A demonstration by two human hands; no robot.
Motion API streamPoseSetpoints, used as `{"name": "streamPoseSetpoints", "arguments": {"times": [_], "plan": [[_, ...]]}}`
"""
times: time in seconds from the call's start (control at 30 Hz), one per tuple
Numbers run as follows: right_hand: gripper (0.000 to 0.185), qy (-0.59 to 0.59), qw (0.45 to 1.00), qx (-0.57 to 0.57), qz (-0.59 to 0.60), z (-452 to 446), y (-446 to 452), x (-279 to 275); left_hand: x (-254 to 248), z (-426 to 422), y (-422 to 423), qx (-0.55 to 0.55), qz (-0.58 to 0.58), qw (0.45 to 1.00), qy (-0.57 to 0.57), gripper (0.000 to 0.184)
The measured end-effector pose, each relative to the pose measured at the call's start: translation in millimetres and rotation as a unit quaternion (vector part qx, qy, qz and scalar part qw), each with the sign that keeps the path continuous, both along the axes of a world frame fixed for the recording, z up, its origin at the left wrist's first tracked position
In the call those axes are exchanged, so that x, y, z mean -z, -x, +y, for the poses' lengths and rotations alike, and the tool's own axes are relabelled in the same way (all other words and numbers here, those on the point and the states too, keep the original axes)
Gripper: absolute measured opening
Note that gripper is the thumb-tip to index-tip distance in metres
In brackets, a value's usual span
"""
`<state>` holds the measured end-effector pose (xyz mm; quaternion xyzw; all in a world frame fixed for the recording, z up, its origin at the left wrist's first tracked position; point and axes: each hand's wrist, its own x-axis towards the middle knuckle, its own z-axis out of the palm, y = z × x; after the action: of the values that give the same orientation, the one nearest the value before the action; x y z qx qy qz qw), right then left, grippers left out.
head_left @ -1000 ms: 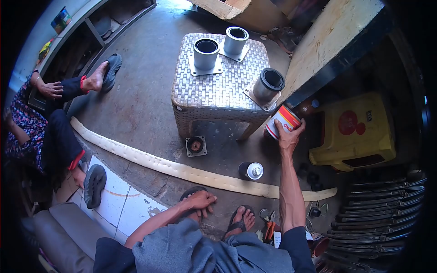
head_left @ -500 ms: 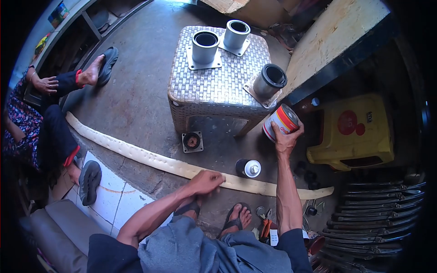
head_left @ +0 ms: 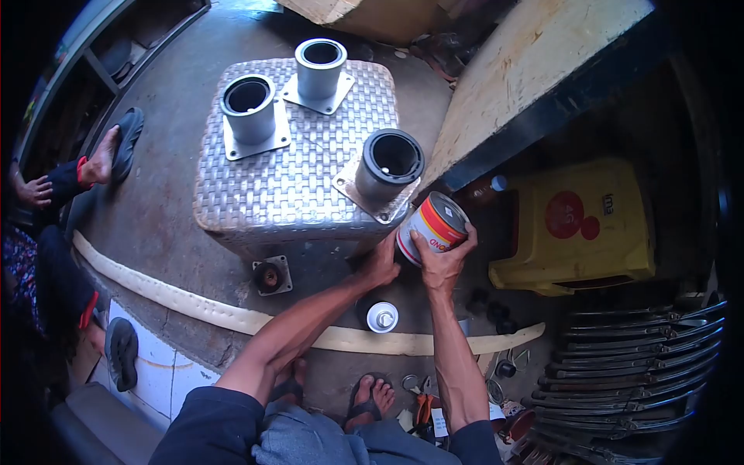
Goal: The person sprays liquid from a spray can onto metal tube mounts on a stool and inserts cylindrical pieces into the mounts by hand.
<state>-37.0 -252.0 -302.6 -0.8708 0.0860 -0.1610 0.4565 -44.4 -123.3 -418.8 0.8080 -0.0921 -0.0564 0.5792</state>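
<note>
My right hand (head_left: pixel 443 262) grips a round tin can (head_left: pixel 432 230) with a red, orange and white label, tilted beside the stool's front right corner. My left hand (head_left: pixel 380 265) is at the can's lower left side. Its fingers are partly hidden, and I cannot tell whether it touches the can. Just above the can, a grey metal cylinder on a square plate (head_left: pixel 380 174) stands on the woven-pattern stool (head_left: pixel 310 159). Two more such cylinders, one at the left (head_left: pixel 252 116) and one at the back (head_left: pixel 318 74), share the stool top. Below my left hand is a white-topped spray can (head_left: pixel 382 317).
A long pale foam strip (head_left: pixel 209 310) crosses the floor under my forearms. A small square-flanged part (head_left: pixel 270 276) lies by the stool. At right are a yellow plastic stool (head_left: pixel 573 256) and stacked dark metal bars (head_left: pixel 628 364). Another person's foot (head_left: pixel 101 163) shows at left.
My left hand has moved from over the foam strip up to the can's side. The can, in my right hand, stays close to the stool. The view has shifted right.
</note>
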Motion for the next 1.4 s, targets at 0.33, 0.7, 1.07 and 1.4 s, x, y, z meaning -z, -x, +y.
{"name": "streamPoseSetpoints", "arguments": {"times": [0.33,0.7,1.07,1.4], "plan": [[0.11,0.012,1.0,-0.013,-0.003,-3,-13,6,35,-41,-32,-0.155,0.028,0.978,0.137,0.058],[0.124,0.027,0.999,-0.039,-0.023,-2,-12,3,21,-36,-34,-0.151,-0.001,0.983,0.105,0.065],[0.133,0.033,0.999,-0.022,0.022,-2,-21,-13,50,-41,-35,-0.158,-0.052,0.982,0.089,0.06],[0.134,0.073,0.997,-0.017,0.015,-3,-22,-12,70,-47,-33,-0.163,-0.04,0.982,0.089,0.056]]}}
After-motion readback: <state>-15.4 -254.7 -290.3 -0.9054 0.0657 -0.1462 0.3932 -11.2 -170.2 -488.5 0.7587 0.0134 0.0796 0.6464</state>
